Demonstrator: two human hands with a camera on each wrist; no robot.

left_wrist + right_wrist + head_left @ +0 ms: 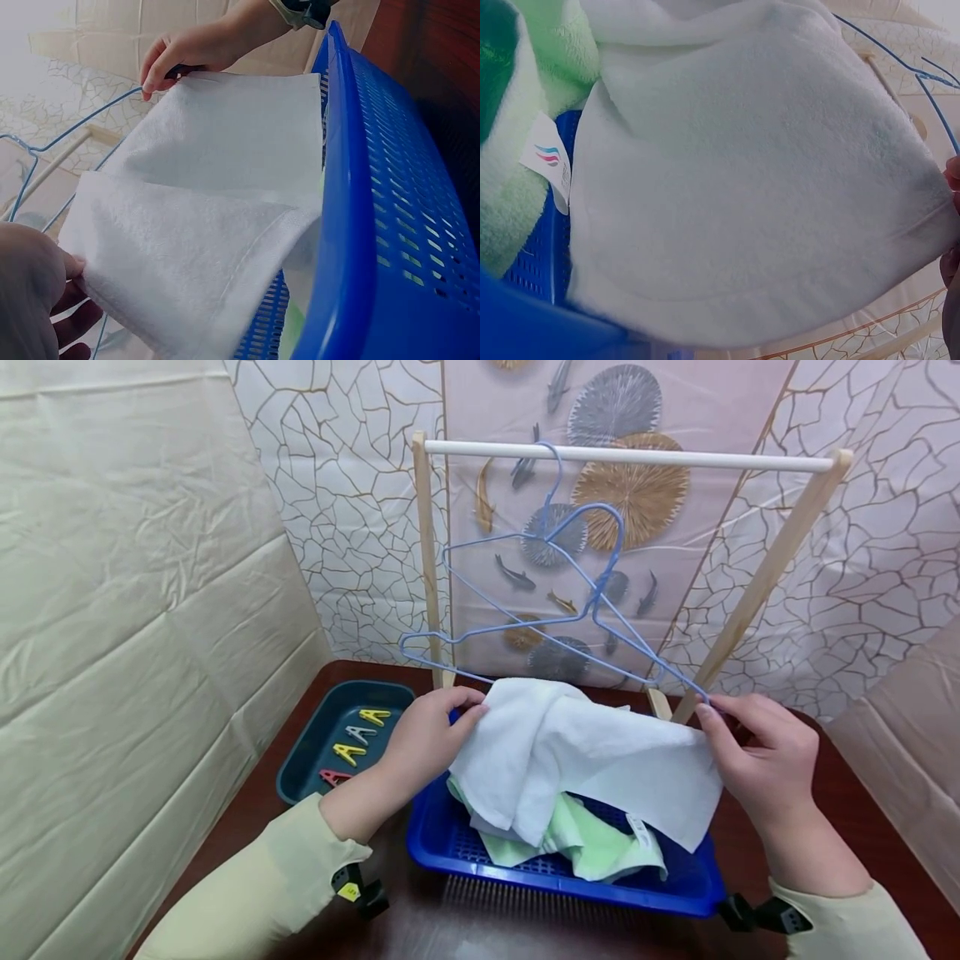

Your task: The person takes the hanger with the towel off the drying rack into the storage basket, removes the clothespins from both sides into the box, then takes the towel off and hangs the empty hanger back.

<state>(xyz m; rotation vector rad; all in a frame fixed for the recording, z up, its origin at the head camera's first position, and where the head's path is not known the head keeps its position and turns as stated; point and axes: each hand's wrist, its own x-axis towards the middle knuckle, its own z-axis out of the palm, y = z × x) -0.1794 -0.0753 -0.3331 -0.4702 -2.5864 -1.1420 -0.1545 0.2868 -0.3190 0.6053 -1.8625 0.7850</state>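
Observation:
My left hand [427, 731] pinches the left edge of a white towel [600, 743]. With thumb and fingertips, my right hand [765, 752] grips the right end of a blue wire hanger [597, 593] beside the towel's right edge; whether it also holds the cloth, I cannot tell. The towel drapes across the hanger's lower part and hides most of its bottom bar. In the left wrist view the towel [202, 247] hangs in a fold between both hands. Beneath it, a light green towel [592, 843] with a white label lies in a blue basket [562, 885].
Behind the hands stands a rack with wooden posts and a white bar [637, 456]. Another blue hanger [546, 537] hangs from that bar. To the left, a dark teal tray [300, 760] holds several clothespins [348, 753]. Patterned cloth walls enclose the brown table [862, 868].

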